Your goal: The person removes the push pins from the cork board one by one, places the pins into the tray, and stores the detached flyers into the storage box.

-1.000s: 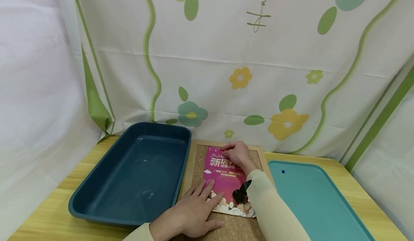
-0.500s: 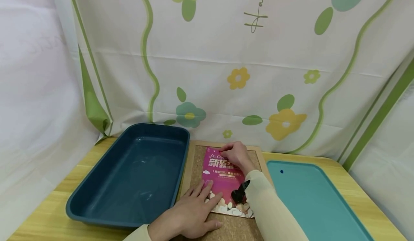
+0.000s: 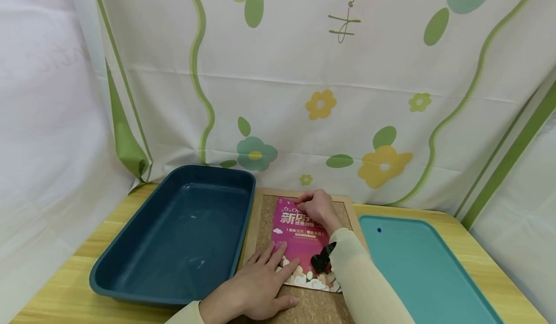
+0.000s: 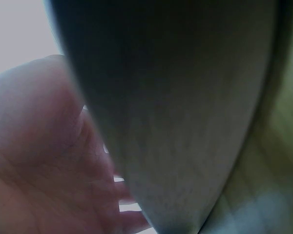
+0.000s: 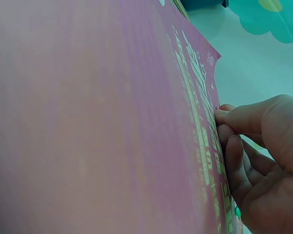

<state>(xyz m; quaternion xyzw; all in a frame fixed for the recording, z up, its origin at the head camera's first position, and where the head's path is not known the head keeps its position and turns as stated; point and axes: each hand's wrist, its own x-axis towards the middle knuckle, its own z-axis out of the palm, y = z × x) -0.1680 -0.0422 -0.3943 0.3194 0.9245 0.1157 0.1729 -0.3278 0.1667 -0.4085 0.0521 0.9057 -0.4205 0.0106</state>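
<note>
A pink poster (image 3: 299, 246) with gold and white lettering lies on a wood-framed cork board (image 3: 317, 309). My left hand (image 3: 262, 285) rests flat with spread fingers on the poster's lower left part and the cork. At the poster's top edge, my right hand (image 3: 319, 207) pinches a small red push pin (image 3: 298, 203), mostly hidden by the fingertips. In the right wrist view, the thumb and index finger (image 5: 256, 117) meet at that edge; a small green pin head (image 5: 237, 211) shows below the hand. The left wrist view shows the palm (image 4: 34, 161) beside a blurred dark surface.
A deep dark-blue tub (image 3: 173, 246) stands left of the board. To the right lies a shallow teal tray (image 3: 417, 261) with a small blue pin (image 3: 379, 230). A flowered white curtain (image 3: 278, 73) hangs behind the wooden table (image 3: 56, 292).
The head view shifts slightly. Both hands keep their places, the left flat on the poster and the right at its top edge.
</note>
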